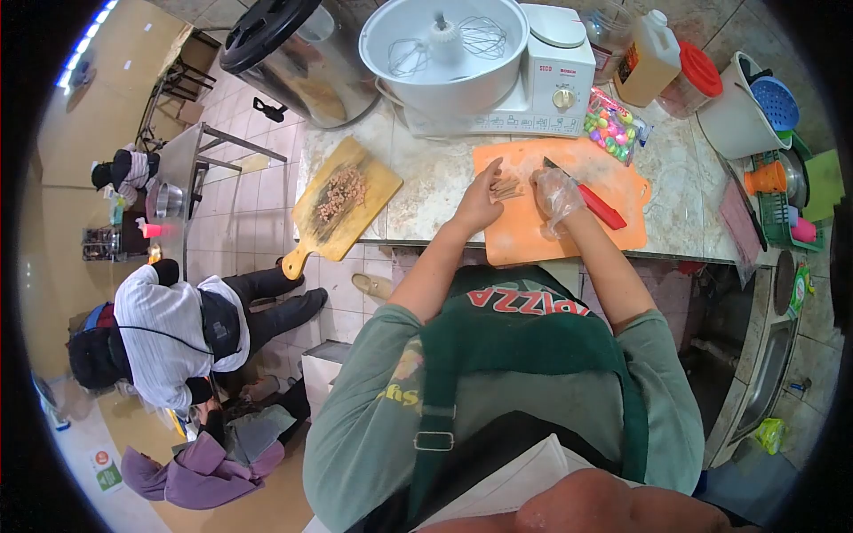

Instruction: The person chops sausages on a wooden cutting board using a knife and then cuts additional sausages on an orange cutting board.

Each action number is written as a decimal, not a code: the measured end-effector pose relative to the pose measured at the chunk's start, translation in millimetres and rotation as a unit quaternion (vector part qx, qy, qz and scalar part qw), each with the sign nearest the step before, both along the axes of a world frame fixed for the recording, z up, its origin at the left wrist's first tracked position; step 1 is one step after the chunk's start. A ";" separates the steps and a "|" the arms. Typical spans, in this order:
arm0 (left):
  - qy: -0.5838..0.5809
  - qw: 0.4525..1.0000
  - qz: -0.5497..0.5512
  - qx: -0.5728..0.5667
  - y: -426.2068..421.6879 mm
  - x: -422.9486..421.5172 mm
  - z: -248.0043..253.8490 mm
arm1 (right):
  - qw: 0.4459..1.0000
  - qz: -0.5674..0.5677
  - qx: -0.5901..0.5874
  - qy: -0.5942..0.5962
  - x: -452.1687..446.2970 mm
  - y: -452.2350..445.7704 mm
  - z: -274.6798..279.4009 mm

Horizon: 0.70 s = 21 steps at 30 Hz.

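My left hand (482,202) is bare and rests on the orange cutting board (524,244), thumb and fingers apart at the left side of some thin brown food strips (506,187). On the other side of the strips is my right hand (558,194), in a clear plastic glove, its fingers loosely bent but not closed. A knife with a red handle (602,207) lies slantwise on the board beside the right hand. Its dark blade points away to the upper left, partly hidden by that hand. Left of the board, a wooden paddle board (380,180) bears chopped brown pieces (342,194).
Behind the board stand a white mixer (562,80) with a whisk bowl, a candy bag (611,129), a jug (647,62) and a red-lidded jar (697,75). A white bucket (724,111) and green rack are at right. Two people are at left, one in a white top (164,320).
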<state>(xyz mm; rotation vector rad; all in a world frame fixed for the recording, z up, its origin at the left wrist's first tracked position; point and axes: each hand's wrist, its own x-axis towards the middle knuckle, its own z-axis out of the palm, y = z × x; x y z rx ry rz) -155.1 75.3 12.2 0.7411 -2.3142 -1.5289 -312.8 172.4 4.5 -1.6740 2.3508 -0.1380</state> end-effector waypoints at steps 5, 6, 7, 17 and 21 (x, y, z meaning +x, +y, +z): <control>-0.005 1.000 -0.004 0.020 -1.5 -0.4 -5.2 | 0.982 0.014 -0.175 -0.075 12.1 -0.9 -7.1; -0.003 1.000 -0.005 0.020 -1.9 0.2 -6.5 | 0.982 0.012 -0.174 -0.075 17.7 -2.6 -9.0; 0.000 1.000 -0.005 0.019 -2.1 0.1 -6.8 | 0.965 0.038 -0.214 -0.146 25.8 -4.9 -8.4; 0.003 0.995 -0.022 -0.094 7.2 -2.2 -10.5 | 0.951 -0.128 -0.278 -0.037 2.4 53.4 20.5; 0.017 0.985 0.001 -0.174 10.2 -6.8 -25.6 | 0.973 -0.208 -0.036 0.089 5.3 87.3 34.1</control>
